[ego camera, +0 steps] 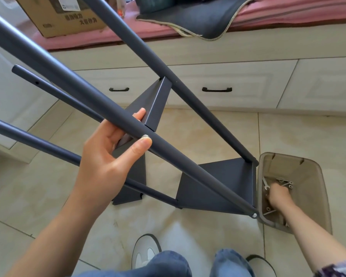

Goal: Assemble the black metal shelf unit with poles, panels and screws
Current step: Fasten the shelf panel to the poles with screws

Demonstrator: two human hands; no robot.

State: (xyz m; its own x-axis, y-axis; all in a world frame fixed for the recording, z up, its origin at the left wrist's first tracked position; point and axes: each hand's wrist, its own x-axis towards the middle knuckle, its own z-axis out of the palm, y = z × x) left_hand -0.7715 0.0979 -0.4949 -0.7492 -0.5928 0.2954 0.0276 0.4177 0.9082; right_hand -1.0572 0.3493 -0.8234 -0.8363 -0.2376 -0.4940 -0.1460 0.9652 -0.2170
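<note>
Under L hand: pole w/ screw.

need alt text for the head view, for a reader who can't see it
A person's left hand holds a screw against a pole of a half-built black metal shelf unit, fingers behind a loose panel, while the right hand reaches into a beige bin of screws and a wrench on the tiled floor.

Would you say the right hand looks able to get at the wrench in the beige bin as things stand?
Probably yes. The right hand is already down inside the open bin, right beside the wrench, with nothing covering it. The left hand holds a pole well clear.
</note>
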